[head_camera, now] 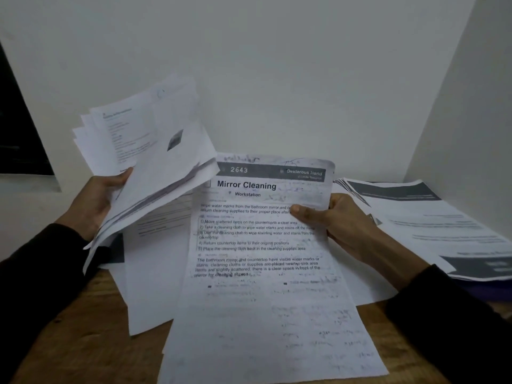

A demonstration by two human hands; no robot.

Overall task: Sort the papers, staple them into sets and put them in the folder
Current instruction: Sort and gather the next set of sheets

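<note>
Head view. At nine o'clock, left hand (pixel 101 196) raised above a wooden table (pixel 83 328), fingers and thumb curled round a fanned bundle of papers (pixel 149 151), thumb on the front, sheets tilting up toward eleven o'clock. At three o'clock of centre, right hand (pixel 336 221) pinching the right edge of a single printed sheet (pixel 257 273), thumb pressed on its face, fingers behind. Headed "Mirror Cleaning", numbered 2643, that sheet hanging down toward six o'clock, with its lower part over the table's near edge. Beneath both, loose sheets (pixel 155 286) lying flat on the table. Farther out at three to four o'clock, a spread pile of papers (pixel 432 225) resting on something dark blue (pixel 487 288), only its edge showing. Dark sleeves on both forearms. Pale wall (pixel 277 65) behind, at twelve o'clock.
</note>
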